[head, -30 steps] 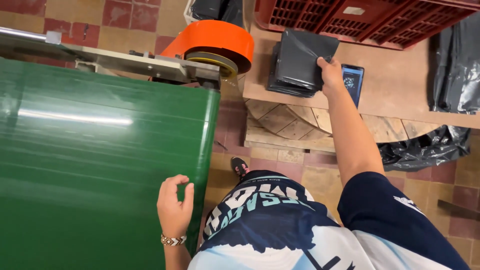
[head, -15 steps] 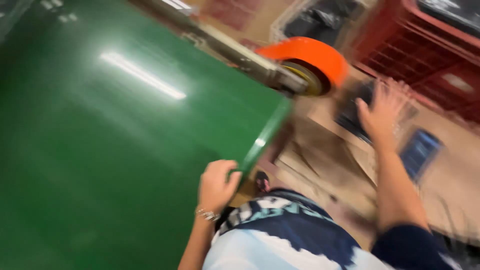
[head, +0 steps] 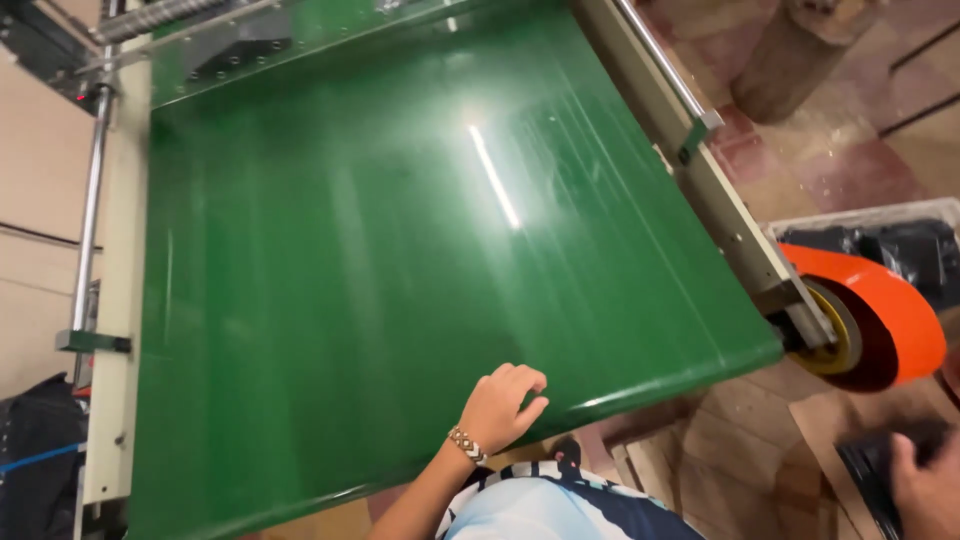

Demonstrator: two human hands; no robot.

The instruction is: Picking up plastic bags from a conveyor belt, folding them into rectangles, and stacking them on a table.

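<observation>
Down at the near edge of the green conveyor belt (head: 400, 260), the left hand (head: 503, 405) rested with its fingers (head: 522, 378) loosely curled on the belt's surface, grasping nothing; a beaded bracelet (head: 465, 444) circled that wrist. Off at the lower right corner, the right hand (head: 925, 490) lay on a stack of dark flat bags (head: 880, 462), though only part of it showed, so whether its fingers were clenched on a bag cannot be told. Judged from this, the pick would go best if the right hand peeled off a single bag from the top, while the left kept light contact at the belt's edge, clear of the end roller. One belt was visible, one orange roller guard (head: 880, 305) at its right end, one stack of bags, one bracelet and two hands. A grey bin (head: 860, 218) holding black material sat beyond the guard.
</observation>
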